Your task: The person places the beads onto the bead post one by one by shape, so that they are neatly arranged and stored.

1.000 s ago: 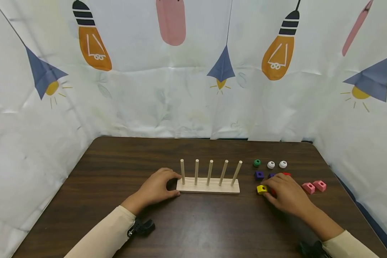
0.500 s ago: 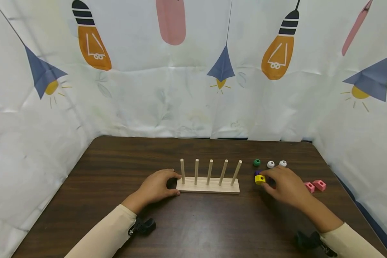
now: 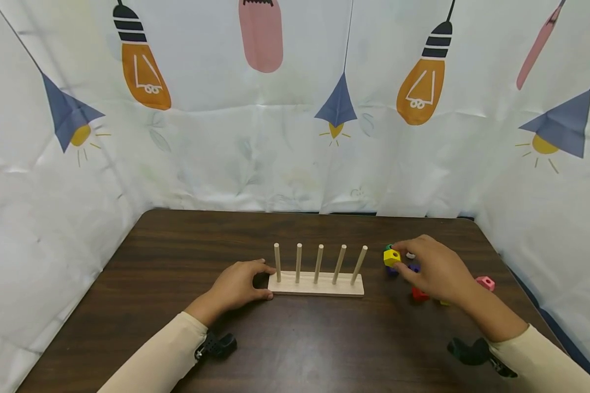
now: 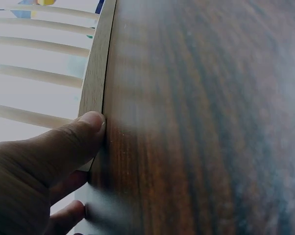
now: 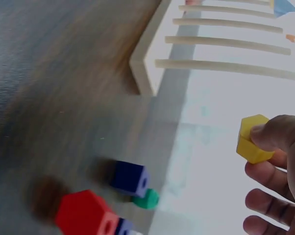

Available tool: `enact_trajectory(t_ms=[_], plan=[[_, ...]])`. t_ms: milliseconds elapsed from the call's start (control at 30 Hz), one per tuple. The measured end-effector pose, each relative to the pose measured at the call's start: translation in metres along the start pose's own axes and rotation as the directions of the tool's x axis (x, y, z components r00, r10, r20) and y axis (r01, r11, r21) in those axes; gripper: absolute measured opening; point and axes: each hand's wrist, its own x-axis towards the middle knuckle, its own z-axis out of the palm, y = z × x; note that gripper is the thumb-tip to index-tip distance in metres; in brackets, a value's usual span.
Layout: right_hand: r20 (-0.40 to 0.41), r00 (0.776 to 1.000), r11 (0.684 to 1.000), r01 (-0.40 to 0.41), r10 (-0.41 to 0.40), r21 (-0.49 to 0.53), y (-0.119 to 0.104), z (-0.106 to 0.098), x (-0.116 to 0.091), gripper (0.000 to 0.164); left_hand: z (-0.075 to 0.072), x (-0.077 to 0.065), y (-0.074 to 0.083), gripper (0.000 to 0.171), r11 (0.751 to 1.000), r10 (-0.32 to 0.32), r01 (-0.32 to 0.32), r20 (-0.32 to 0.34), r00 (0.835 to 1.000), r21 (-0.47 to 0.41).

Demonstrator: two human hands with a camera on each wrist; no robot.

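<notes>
Yellow block (image 3: 391,257) is rising off the table (image 3: 275,349), right of the peg rack (image 3: 316,288); right hand (image 3: 435,267) is pinching it, thumb to finger. Left hand (image 3: 238,282) is gripping the peg rack's left end. Pickup looks done; pegs (image 3: 320,262) are standing bare.

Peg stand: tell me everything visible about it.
The peg stand looks like plain, pale wood: a rectangular base with five slim round pegs in one row along its length, all bare. It sits flat on the dark brown table, pegs up. The left hand grips its left end.
</notes>
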Motion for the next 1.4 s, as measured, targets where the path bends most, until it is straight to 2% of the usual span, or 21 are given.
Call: enact_trajectory(t_ms=[200, 500, 867, 1000, 1200, 1400], plan=[[-0.017, 1.0, 1.0, 0.017, -0.017, 0.001, -0.005, -0.01, 0.008, 0.035, 0.0, 0.001, 0.0, 0.053, 1.0, 0.006, -0.006, -0.004, 1.0, 0.003], [-0.052, 0.996, 0.997, 0.07, -0.071, -0.01, -0.012, -0.019, 0.019, 0.036, 0.002, 0.0, -0.002, 0.054, 0.996, 0.041, -0.038, -0.033, 0.999, 0.077], [-0.061, 0.995, 0.997, 0.083, -0.083, -0.003, -0.018, -0.024, 0.028, 0.038, 0.002, 0.004, -0.005, 0.052, 0.993, 0.111, -0.109, -0.036, 0.993, 0.049], [-0.073, 0.993, 0.995, 0.096, -0.096, -0.001, -0.019, -0.025, 0.03, 0.039, 0.002, 0.004, -0.003, 0.053, 0.994, 0.095, -0.093, -0.03, 0.995, 0.057], [-0.085, 0.991, 0.994, 0.109, -0.107, 0.008, -0.022, -0.028, 0.033, 0.039, 0.001, 0.003, 0.002, 0.054, 0.997, 0.03, -0.027, -0.032, 0.999, 0.079], [-0.106, 0.985, 0.99, 0.139, -0.136, 0.024, -0.027, -0.029, 0.038, 0.037, 0.002, 0.002, 0.002, 0.054, 0.994, 0.014, -0.009, -0.046, 0.999, 0.111]])
